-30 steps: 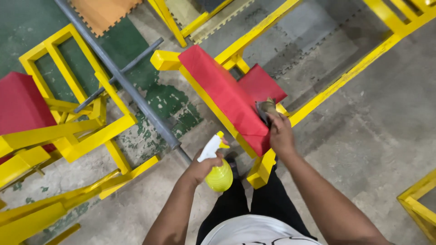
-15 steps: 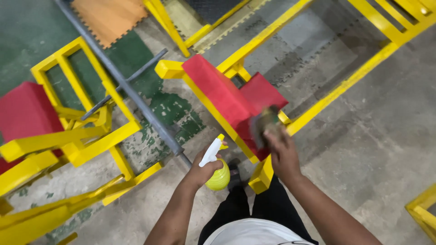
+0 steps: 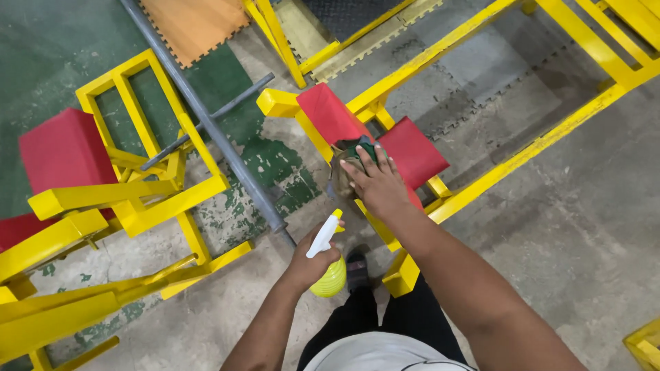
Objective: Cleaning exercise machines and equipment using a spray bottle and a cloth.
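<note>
- Lower centre of the frame: the left hand is wrapped around a yellow spray bottle, gripping its neck; the white nozzle points up and right, toward the pad.
- Just below the bottle, a dark shoe stands on the concrete floor.
- Centre: the right hand lies flat with fingers spread, pressing a dark cloth onto the red pad. The cloth sits at the gap between the pad's two sections, partly hidden under the palm.
- The pad's long axis runs from upper left to lower right; the right hand is on it, the left hand is short of it, below and to the left.
- The pad rides on a yellow frame.
- Left: a second red pad and a grey bar running diagonally.
</note>
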